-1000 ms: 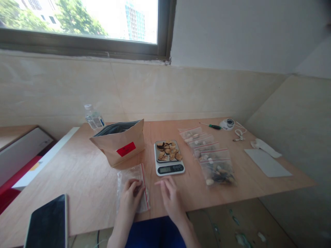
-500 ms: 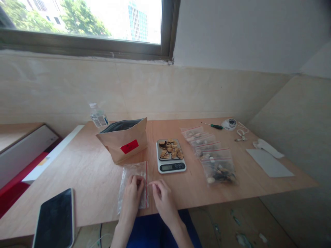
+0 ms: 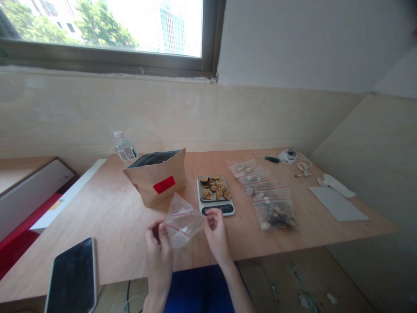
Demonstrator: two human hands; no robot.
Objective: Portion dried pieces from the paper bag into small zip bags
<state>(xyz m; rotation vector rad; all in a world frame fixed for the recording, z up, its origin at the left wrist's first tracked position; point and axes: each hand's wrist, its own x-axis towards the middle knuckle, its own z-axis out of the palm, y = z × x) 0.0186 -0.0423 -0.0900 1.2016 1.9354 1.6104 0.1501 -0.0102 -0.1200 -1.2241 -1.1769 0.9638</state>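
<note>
A clear zip-lock bag (image 3: 183,226) with red seal lines hangs between my two hands, its mouth spread partly apart. My left hand (image 3: 159,243) pinches its left side. Closed fingers of my right hand (image 3: 216,232) grip its right edge, close to the front of the scale. On the white kitchen scale (image 3: 217,210) lies a pile of dried brown slices (image 3: 215,188), perhaps mushroom; my hand partly covers its display. Behind the bag stands an open brown paper pouch (image 3: 159,180) with a red label.
Several filled zip-lock bags (image 3: 275,208) overlap to the right of the scale. A screwdriver (image 3: 272,159), a white dome camera (image 3: 287,156) and a white sheet (image 3: 337,204) lie farther right. A tablet (image 3: 72,276) sits at the front left, a bottle (image 3: 125,148) behind the pouch.
The zip-lock bag has come up off the table and turned, its mouth now parted between both hands. My right hand has moved up and right to the scale's front edge.
</note>
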